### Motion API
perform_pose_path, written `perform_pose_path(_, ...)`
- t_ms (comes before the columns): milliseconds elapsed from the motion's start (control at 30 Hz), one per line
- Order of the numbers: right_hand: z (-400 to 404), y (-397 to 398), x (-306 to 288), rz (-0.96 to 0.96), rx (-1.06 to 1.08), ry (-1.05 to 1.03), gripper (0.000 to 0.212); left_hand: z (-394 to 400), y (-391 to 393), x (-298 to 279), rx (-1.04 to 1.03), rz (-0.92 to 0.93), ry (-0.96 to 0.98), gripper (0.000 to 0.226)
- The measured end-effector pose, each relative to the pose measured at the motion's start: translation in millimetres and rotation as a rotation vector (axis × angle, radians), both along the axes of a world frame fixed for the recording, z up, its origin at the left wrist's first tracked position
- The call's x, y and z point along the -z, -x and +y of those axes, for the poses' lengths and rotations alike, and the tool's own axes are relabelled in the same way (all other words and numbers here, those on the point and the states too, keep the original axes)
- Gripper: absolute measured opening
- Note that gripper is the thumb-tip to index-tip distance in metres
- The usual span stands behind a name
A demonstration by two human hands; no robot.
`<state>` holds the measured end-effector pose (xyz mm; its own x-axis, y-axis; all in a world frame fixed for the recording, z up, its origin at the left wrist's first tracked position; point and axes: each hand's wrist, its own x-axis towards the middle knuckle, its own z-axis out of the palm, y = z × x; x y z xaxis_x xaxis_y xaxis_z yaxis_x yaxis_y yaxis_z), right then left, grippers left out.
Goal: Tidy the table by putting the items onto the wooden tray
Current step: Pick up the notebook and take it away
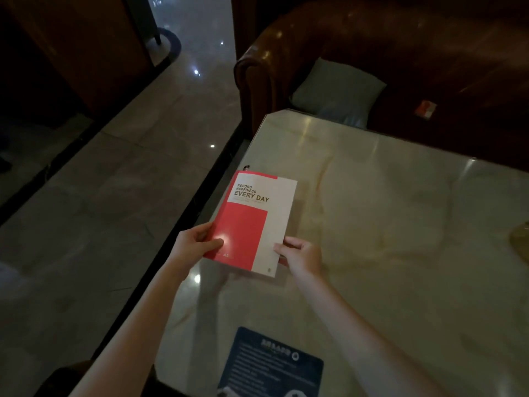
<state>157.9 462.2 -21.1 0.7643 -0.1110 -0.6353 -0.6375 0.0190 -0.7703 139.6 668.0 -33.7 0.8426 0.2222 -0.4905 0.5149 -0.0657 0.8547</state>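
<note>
Fingers of both hands pinch the red-and-white notebook's [253, 222] near corners, left hand [193, 243] at 7 o'clock, right hand [302, 255] at 5; such thin corner grips could let it sag or slip onto the glossy table [386, 210]

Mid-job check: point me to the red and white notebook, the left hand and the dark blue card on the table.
red and white notebook [257, 222]: head view, middle of the front cover.
left hand [194, 243]: head view, back of the hand gripping the notebook's near left corner.
dark blue card [272, 365]: head view, middle of its printed face.

Glossy marble table [386, 224], leather sofa [372, 38]
</note>
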Motion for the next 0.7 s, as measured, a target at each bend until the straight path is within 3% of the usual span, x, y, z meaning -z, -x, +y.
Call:
perform_pose_path(200,25,-12,21,0.041,-0.028,0.092,0.038,26,-8,33,0.001,0.005,-0.05,0.058)
perform_pose_path(433,36,-12,41,0.046,0.018,0.178,0.031,31,-15,53,0.053,0.011,-0.096,0.058)
perform_pose_path(700,35,-3,57,-0.044,-0.061,0.395,0.005,21,-12,67,0.08,0.001,-0.159,0.061)
